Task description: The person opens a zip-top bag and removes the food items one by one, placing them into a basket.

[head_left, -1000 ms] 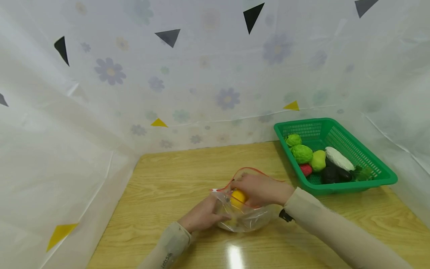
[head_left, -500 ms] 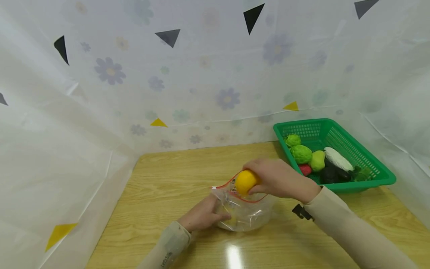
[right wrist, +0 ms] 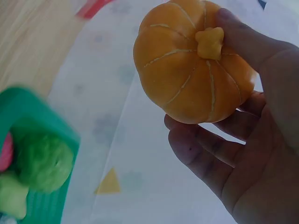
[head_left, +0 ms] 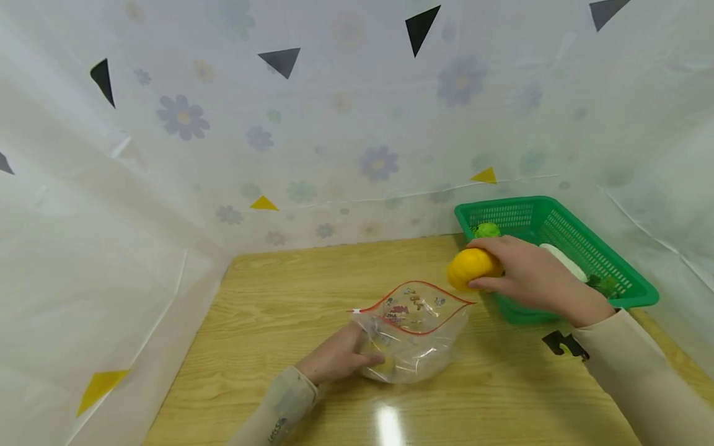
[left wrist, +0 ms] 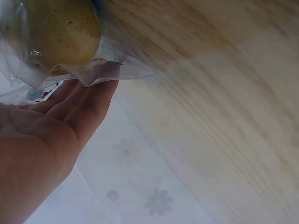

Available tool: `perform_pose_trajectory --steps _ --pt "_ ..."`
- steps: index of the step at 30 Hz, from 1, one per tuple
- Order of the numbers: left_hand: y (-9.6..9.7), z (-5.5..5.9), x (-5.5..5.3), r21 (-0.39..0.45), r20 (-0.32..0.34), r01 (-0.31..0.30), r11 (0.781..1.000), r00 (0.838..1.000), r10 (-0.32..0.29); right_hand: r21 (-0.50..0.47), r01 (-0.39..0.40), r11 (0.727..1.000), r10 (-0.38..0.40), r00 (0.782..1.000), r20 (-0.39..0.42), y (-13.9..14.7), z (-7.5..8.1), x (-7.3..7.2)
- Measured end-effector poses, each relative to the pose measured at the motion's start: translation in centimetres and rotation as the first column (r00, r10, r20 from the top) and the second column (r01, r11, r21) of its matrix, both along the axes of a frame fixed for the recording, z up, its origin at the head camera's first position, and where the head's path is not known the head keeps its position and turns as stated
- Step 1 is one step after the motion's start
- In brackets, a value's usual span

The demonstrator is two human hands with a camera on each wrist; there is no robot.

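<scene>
My right hand holds a small orange pumpkin, clear of the bag and at the near left rim of the basket. In the right wrist view the pumpkin shows pale grooves and a stubby stem, with the thumb on top and fingers beneath. A clear zip bag with a red seal stands mouth open on the table. My left hand grips its left side, thumb in front and fingers behind. Inside the bag, a speckled yellow-brown potato-like thing lies against that hand.
At the right stands a green basket. It holds a green cabbage-like piece, a white elongated vegetable and leafy greens; my right hand hides other pieces. Flower-patterned sheeting encloses the wooden table.
My right hand has drawn the pumpkin out of the bag's mouth and carried it up and right to the basket's edge. The left hand keeps its place on the bag.
</scene>
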State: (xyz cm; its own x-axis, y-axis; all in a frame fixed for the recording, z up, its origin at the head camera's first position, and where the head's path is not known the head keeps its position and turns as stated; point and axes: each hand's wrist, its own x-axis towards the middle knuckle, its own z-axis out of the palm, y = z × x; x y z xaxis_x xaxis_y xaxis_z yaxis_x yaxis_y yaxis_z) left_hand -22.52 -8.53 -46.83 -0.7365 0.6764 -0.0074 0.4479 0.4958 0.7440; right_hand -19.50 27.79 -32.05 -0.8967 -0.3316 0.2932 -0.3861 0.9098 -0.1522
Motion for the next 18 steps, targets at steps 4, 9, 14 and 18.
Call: perform_pose_trajectory --steps 4,9,14,18 --pt "0.0 -0.1 0.0 -0.004 0.001 -0.003 1.0 1.0 0.003 -0.023 0.085 0.996 -0.084 0.996 0.041 3.0 -0.5 -0.1" --pt "0.0 -0.1 0.0 0.0 0.008 -0.001 1.0 1.0 0.001 -0.068 0.169 0.983 -0.162 0.981 0.107 6.6 -1.9 -0.3" --pt "-0.1 0.0 0.2 -0.002 0.003 -0.01 1.0 1.0 0.01 -0.045 0.209 0.977 -0.198 0.963 0.183 9.2 -3.7 -0.6" --pt "-0.2 0.0 0.1 -0.02 -0.012 -0.019 1.0 1.0 0.019 -0.013 0.203 0.979 -0.193 0.949 0.251 10.5 -5.3 -1.2"
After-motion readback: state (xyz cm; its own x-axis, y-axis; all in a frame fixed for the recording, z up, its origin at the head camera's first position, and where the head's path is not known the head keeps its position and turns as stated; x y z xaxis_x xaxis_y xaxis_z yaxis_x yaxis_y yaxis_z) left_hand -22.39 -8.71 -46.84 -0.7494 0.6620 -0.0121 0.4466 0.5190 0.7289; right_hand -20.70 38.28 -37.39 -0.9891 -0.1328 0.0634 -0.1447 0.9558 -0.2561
